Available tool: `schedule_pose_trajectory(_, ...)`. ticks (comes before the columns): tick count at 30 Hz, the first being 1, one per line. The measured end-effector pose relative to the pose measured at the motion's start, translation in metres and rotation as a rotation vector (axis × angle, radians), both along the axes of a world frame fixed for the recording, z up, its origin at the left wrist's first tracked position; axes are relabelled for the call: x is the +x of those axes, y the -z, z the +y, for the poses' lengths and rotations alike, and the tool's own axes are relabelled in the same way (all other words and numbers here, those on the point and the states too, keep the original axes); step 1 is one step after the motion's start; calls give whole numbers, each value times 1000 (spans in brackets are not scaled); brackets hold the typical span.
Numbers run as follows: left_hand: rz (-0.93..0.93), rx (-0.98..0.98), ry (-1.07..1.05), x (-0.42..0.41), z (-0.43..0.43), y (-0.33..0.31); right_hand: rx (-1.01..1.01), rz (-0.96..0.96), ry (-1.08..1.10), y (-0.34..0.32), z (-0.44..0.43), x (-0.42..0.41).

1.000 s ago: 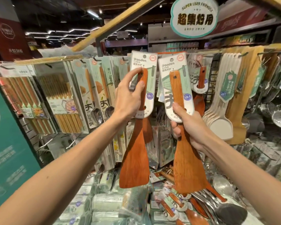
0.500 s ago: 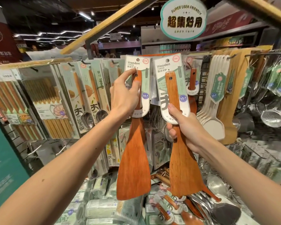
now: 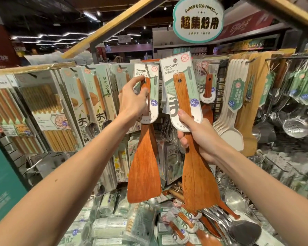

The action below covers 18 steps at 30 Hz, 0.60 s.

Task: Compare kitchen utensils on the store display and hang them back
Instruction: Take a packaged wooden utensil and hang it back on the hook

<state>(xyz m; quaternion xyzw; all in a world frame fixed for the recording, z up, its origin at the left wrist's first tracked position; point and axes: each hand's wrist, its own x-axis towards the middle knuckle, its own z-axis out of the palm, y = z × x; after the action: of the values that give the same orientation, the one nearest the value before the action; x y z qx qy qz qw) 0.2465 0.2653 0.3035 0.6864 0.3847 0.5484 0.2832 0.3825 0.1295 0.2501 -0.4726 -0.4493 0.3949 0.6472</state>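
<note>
Here, left hand pinching left turner, right hand gripping right turner, spatulas beside

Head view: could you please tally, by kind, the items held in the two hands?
Reddish-brown wooden turners: 2, left turner in left hand, right turner in right hand.
White-and-green label cards: 2, left card, right card.
Total: 4

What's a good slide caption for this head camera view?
Left hand holds one wooden turner at a display hook; right hand grips a second turner beside it.
</note>
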Motion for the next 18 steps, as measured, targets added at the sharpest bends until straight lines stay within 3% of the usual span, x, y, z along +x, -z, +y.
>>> schedule_pose_trajectory(13,278,-104,110,-2,13,-11,-17,-12,-16,3,-3,-7)
schedule_pose_trajectory(16,369,92,-30,-3,-3,-1,-26,-19,-22,11,-6,-7)
schedule_pose_trajectory(18,213,165,-2,-7,-20,6,-49,-22,-46,19,-7,-11)
